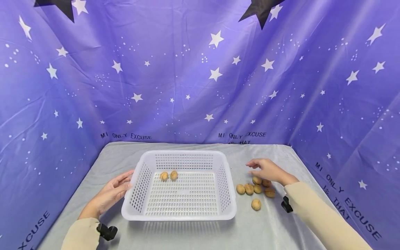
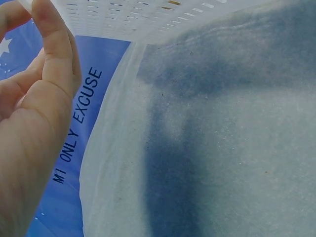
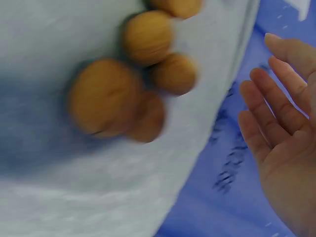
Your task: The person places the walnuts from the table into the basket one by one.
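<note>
My left hand point(image 1: 109, 194) holds the left rim of a white, rectangular plastic basket with perforated walls point(image 1: 178, 217), the thumb and fingers narrow at its edge. Inside the basket, two round, tan-brown walnuts with ridged shells point(image 1: 173, 175) sit side by side on the slotted floor, toward the far left. My right hand point(image 1: 268, 170) is in the air to the right of the basket, fingers loosely spread and wide, the palm bare in the right wrist view. Just below it lies a cluster of more brown walnuts point(image 1: 249, 189), blurred in that view, with one single walnut point(image 1: 256, 204) nearer me. Everything rests on a pale grey, soft-looking cloth point(image 1: 184, 239), enclosed by a violet-blue fabric backdrop point(image 1: 175, 80) printed with white stars and black lettering. My sleeves point(image 1: 312, 208) are beige.
</note>
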Available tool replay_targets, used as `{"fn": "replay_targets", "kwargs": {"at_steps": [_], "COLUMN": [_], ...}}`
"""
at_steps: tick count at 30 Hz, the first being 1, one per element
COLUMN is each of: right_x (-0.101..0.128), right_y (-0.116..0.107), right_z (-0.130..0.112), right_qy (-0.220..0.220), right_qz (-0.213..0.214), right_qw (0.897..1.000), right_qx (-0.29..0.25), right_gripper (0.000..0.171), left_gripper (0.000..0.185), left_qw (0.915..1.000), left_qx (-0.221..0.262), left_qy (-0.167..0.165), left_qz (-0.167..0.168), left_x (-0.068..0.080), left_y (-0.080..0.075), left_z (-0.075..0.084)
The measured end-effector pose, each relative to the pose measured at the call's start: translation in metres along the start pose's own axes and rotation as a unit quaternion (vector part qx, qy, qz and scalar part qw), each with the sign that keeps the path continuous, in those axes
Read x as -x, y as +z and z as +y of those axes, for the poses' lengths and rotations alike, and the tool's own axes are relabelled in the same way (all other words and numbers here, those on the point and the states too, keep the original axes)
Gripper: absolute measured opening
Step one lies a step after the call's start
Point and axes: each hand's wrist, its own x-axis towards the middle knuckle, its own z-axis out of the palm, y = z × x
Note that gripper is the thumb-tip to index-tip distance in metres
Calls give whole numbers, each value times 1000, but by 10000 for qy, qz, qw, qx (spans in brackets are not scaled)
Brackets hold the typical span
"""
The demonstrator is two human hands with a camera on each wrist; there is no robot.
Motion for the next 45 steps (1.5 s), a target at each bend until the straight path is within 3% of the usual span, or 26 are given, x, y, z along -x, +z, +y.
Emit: {"fn": "replay_targets", "kwargs": {"at_steps": [10, 22, 28, 45], "right_x": [25, 29, 26, -11], "right_y": [17, 16, 10, -27], "right_z": [41, 45, 39, -12], "right_qy": [820, 878, 891, 154], "right_qz": [-142, -270, -278, 112], "right_qw": [9951, 9927, 9920, 9987], "right_qx": [-531, -775, -850, -464], "right_gripper": [37, 36, 38, 40], "left_gripper": [62, 61, 61, 61], "left_qw": [9999, 9999, 9999, 10000], "left_qx": [-78, -84, -92, 8], "left_qy": [-74, -71, -83, -16], "left_qz": [62, 68, 60, -65], "left_x": [-1, -1, -1, -2], "left_y": [0, 0, 0, -2], "left_z": [0, 0, 0, -2]}}
